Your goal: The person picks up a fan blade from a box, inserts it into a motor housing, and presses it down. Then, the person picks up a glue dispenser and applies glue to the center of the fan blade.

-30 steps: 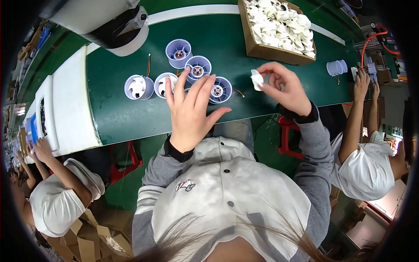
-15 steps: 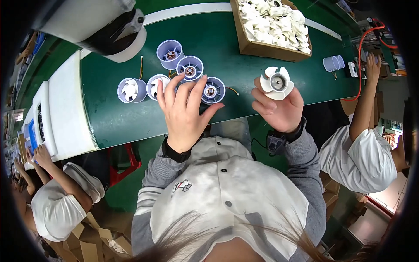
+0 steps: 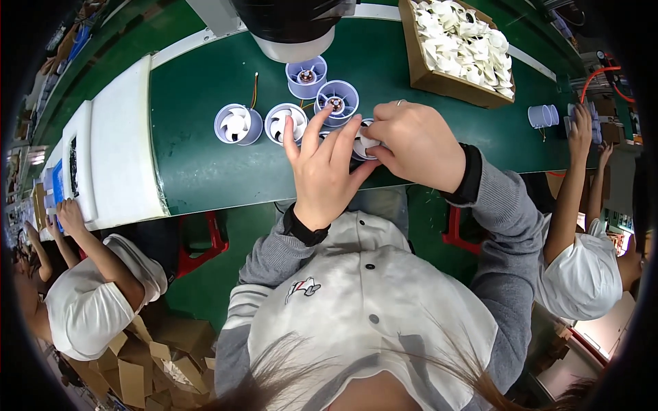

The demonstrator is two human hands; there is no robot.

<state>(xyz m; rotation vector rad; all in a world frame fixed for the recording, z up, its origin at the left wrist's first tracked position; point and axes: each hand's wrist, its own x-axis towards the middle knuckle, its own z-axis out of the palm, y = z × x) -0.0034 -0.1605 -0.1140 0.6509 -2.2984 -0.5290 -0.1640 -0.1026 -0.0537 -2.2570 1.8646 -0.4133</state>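
At the near edge of the green table, my right hand (image 3: 426, 142) pinches a white fan impeller (image 3: 365, 142), set in the mouth of a pale lilac fan housing, which is mostly hidden by my hands. Around this housing's side, my left hand (image 3: 322, 161) has its thumb and forefinger, the other fingers spread over the neighbouring parts. Behind them stand two upright housings with copper motor coils showing, a nearer one (image 3: 346, 91) and a farther one (image 3: 295, 83). To the left, a housing (image 3: 253, 131) and another housing (image 3: 273, 139) each contain a white impeller.
A cardboard box (image 3: 452, 89) heaped with white impellers stands at the back right. Overhead equipment with a black body (image 3: 291, 20) hangs above the far edge. A lilac housing (image 3: 541, 116) lies farther right. People work on both sides, near a white mat (image 3: 123, 151).
My right hand has turned over and brought the impeller leftward to the housing by my left hand. The view has shifted, while my left hand keeps its place around that housing.
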